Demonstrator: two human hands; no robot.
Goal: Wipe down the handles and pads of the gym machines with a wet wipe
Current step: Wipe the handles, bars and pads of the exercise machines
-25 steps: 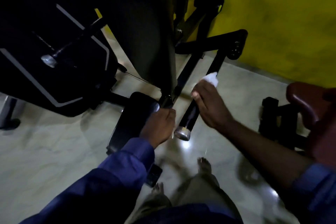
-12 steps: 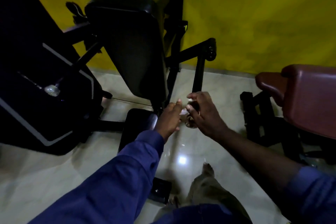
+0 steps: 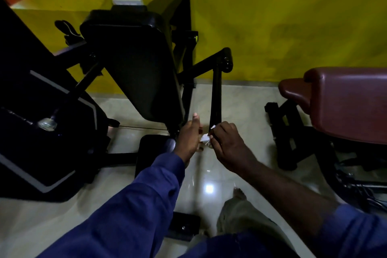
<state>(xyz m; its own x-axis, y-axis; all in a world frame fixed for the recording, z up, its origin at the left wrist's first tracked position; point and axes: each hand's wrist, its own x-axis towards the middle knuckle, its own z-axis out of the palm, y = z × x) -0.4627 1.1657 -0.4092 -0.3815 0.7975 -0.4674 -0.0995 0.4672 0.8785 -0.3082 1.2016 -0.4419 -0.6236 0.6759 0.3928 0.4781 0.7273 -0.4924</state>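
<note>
Dim view down over two arms at centre frame. The right hand (image 3: 228, 146) has curled fingers pinching a crumpled white wet wipe (image 3: 205, 139), at the lower end of a slim black handle bar (image 3: 216, 98) that rises toward the yellow wall (image 3: 293, 33). The left hand (image 3: 189, 136), in a blue sleeve, touches the wipe's other side with its forefinger straight; whether it grips cannot be told. A tall black back pad (image 3: 136, 65) stands upper left, and a maroon padded seat (image 3: 345, 102) sits at right.
</note>
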